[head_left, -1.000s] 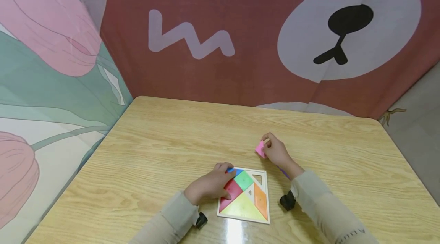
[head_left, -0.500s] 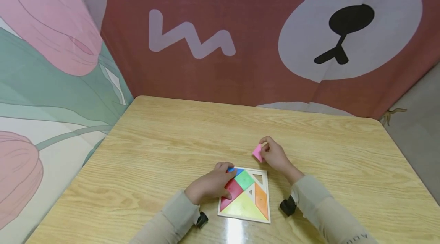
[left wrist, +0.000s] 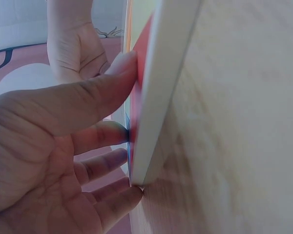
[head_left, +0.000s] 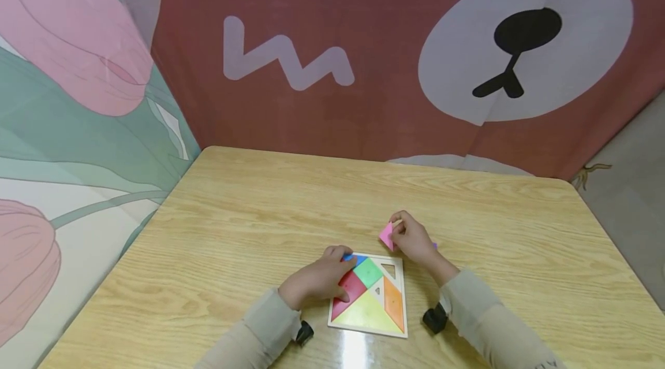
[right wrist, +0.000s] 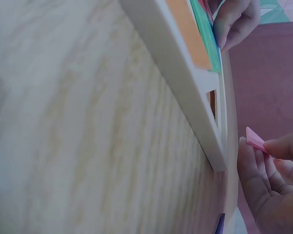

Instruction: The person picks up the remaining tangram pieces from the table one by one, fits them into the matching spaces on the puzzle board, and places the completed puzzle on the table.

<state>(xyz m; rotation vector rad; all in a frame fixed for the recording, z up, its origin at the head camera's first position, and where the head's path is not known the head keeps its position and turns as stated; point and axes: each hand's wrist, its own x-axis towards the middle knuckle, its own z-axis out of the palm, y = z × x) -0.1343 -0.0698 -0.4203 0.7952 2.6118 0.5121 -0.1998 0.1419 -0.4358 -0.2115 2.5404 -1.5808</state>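
My left hand [head_left: 321, 278] rests on a square tangram board [head_left: 363, 330], thumb on the red piece [head_left: 352, 286] and fingertips by the blue piece [head_left: 355, 258] and the board's edge, as the left wrist view shows. Green [head_left: 368, 272], yellow [head_left: 366, 312] and orange [head_left: 394, 302] pieces lie flat in it. Two triangular recesses with cut-out holes show bare wood. Just beyond the board's far right corner, my right hand [head_left: 414, 240] pinches a pink triangle piece [head_left: 386, 236] between thumb and fingers, raised off the table in the right wrist view [right wrist: 255, 140].
A purple piece [head_left: 435, 245] lies on the table behind my right hand, mostly hidden. Wood-grain table [head_left: 249, 213] surrounds the board. A printed cloth [head_left: 363, 115] hangs along the table's far edge. Dark wrist devices [head_left: 435, 318] sit at both cuffs.
My right hand has come slightly left and nearer with the pink triangle, toward the board's far right corner. The left hand stays on the board.
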